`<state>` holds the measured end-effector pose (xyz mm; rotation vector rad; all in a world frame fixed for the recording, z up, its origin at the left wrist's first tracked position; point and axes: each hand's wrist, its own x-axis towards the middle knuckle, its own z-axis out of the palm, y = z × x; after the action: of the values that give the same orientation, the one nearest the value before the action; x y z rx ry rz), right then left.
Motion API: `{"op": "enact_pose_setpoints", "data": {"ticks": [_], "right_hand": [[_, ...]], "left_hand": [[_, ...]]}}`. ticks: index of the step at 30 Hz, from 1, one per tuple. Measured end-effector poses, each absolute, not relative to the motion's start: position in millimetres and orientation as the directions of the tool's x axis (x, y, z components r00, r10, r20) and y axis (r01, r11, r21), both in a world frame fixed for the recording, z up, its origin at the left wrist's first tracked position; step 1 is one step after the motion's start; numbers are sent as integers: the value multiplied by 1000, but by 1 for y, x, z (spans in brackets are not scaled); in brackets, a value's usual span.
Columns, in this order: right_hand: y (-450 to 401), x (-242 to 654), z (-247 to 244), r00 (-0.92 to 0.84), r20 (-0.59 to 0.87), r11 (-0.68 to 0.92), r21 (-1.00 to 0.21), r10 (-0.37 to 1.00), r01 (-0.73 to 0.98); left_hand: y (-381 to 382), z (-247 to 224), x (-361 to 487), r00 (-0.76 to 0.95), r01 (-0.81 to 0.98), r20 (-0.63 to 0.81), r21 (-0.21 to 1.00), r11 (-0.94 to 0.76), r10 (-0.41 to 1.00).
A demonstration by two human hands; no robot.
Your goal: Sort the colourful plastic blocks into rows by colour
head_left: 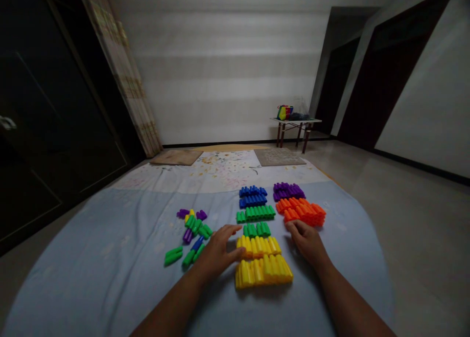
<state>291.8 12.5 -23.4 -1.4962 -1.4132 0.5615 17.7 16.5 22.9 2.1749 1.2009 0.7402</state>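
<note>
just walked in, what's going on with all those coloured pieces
A person's left hand is open at the left end of the yellow rows. The curled right hand is by the near edge of the orange pile. Whether either hand touches a piece is unclear. Blue rows, green rows and a purple pile lie farther back on the cloth, loose mixed pieces to the left.

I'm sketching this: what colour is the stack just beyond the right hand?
The stack is orange; see head view.

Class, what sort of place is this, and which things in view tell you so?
Probably a room in a home: a patterned curtain hangs at the left, a floral cloth covers the table, and a dark door stands at the right.
</note>
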Motion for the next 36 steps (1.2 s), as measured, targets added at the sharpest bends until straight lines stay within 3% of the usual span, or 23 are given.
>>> {"op": "enact_pose_setpoints", "data": {"ticks": [4,9,12,18,31,36], "right_hand": [[10,290,-21,216,277,144,-863,936,485],[8,288,-19,212,283,154,-866,935,476],[9,289,-20,221,277,145,-869,935,474],[7,287,-16,213,277,148,-867,937,475],[8,288,-19,221,278,141,-862,935,487],[5,287,-13,203,286,155,-856,937,493]], "left_hand": [[30,33,1,294,670,292,617,-414,910],[52,37,-37,-37,843,385,507,-178,922],[61,30,-61,-147,882,375,469,-51,915],[72,8,-89,-187,714,222,700,-23,957],[70,23,-63,-258,489,265,865,-111,929],[69,31,-64,-386,344,244,933,-107,890]]}}
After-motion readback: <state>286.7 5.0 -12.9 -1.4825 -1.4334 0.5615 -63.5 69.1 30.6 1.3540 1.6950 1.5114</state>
